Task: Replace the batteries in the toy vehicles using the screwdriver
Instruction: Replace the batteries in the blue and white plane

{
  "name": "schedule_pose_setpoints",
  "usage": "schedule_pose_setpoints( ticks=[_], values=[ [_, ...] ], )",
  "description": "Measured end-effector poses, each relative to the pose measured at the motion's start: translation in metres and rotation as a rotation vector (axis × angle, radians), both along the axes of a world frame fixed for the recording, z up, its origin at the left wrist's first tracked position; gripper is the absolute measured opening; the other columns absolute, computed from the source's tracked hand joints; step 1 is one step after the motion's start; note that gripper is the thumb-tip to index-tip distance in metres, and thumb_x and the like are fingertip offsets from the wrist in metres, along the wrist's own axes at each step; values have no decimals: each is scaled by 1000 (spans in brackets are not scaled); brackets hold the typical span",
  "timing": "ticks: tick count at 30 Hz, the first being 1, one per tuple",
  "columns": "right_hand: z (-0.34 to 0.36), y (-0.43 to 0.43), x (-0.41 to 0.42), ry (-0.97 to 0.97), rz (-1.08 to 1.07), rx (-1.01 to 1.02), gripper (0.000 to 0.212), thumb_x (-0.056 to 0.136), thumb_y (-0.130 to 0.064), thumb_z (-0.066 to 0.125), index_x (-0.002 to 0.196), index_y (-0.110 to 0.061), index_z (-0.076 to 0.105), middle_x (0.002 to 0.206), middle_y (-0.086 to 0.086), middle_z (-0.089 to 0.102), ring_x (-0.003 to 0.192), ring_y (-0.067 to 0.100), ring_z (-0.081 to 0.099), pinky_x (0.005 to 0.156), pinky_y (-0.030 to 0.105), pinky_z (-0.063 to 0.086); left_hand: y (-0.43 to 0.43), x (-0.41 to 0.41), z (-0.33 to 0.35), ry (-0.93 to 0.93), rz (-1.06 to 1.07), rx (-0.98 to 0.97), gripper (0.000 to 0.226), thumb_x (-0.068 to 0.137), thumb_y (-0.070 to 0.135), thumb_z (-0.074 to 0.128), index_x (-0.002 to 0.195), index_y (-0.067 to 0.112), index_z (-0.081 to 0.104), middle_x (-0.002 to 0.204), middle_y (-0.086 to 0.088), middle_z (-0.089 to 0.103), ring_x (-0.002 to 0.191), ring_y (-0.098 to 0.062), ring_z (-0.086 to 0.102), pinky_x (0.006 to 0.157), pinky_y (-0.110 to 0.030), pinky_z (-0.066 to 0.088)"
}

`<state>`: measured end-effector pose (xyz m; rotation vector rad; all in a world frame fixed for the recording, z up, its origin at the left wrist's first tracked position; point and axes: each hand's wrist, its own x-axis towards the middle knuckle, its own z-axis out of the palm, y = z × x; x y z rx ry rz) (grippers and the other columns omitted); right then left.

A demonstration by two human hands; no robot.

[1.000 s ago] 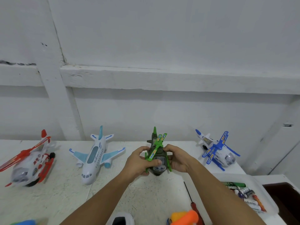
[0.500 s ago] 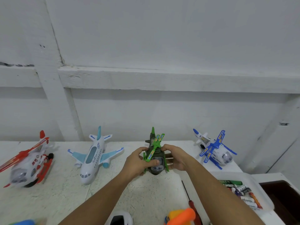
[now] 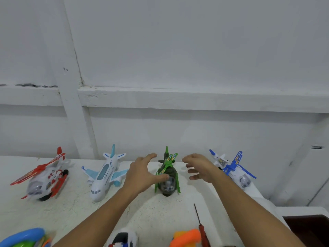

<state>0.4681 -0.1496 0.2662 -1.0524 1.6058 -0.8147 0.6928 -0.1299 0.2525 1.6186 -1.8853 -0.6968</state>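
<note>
A green toy helicopter (image 3: 168, 176) stands upright on the white table (image 3: 76, 209), nose toward me. My left hand (image 3: 142, 172) is just left of it, fingers spread, its thumb near or touching the canopy. My right hand (image 3: 200, 168) hovers to its right, fingers relaxed and apart from the toy. Neither hand holds anything. A red-handled screwdriver (image 3: 200, 227) lies on the table in front of the helicopter, under my right forearm's near side.
Along the back stand a red-and-white helicopter (image 3: 41, 180), a white and light-blue airliner (image 3: 105, 174) and a blue-and-white helicopter (image 3: 233, 168). More toys poke in at the bottom edge: blue (image 3: 23, 237), white (image 3: 123, 238), orange (image 3: 186, 237). A white wall rises behind.
Both hands have let go of the green helicopter and spread apart to its sides. The helicopter now stands on the table by itself.
</note>
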Motion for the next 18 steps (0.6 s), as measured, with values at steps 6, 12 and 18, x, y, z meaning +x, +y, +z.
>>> schedule_pose_setpoints(
  ticks=[6, 12, 18],
  values=[
    [20, 17, -62, -15, -76, -163, 16, 92, -22, 61, 105, -12, 63, 102, 7, 63, 81, 20, 60, 62, 31, 52, 7, -84, 20, -52, -40, -217, 45, 83, 47, 67, 124, 29, 60, 113, 3, 57, 111, -19, 52, 95, -33, 43],
    [22, 41, -153, -7, -239, -270, 10, 92, -7, 55, 91, -10, 65, 83, 9, 66, 61, 19, 59, 53, 26, 44, 6, -204, 4, -71, -210, -85, 43, 89, 45, 63, 126, 23, 59, 117, -6, 57, 110, -23, 56, 84, -27, 39],
    [-16, 41, -214, 165, -434, -276, 7, 87, -9, 59, 92, -12, 62, 92, 8, 62, 70, 18, 53, 64, 30, 41, -2, -277, -13, -109, -143, 130, 69, 90, 54, 58, 147, 26, 33, 134, -14, 41, 127, -36, 39, 100, -37, 38]
  ],
)
